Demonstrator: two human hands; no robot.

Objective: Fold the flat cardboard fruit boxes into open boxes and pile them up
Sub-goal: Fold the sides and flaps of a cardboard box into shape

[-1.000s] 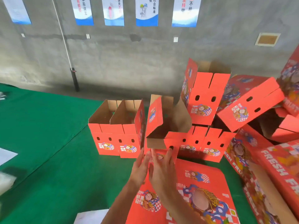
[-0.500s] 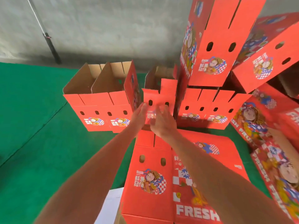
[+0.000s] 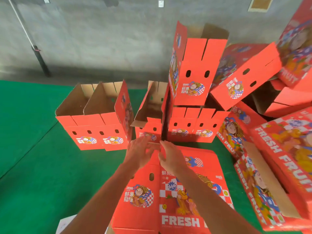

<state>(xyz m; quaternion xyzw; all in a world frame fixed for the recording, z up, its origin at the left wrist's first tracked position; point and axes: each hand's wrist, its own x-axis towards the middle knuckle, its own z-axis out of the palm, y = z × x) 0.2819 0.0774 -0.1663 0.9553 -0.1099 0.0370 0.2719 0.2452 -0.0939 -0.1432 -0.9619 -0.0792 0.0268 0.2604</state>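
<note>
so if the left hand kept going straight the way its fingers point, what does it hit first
Most likely the folded box standing just ahead of the left hand: its fingers point at that box's near red face. Depth is unclear, so they may already be touching.

The folded boxes (image 3: 99, 125) at ten o'clock are corrugated cardboard: printed red outside with a faint sheen, raw matt brown inside. The flat box (image 3: 168, 191) at six o'clock has the same smooth printed red face. The floor covering (image 3: 30, 149) at eight o'clock is green, matt, felt-like cloth with a fine nap. The wall (image 3: 92, 39) at twelve o'clock is bare grey concrete, rough and mottled. A dark matt pole (image 3: 41, 62) stands at eleven o'clock.
</note>
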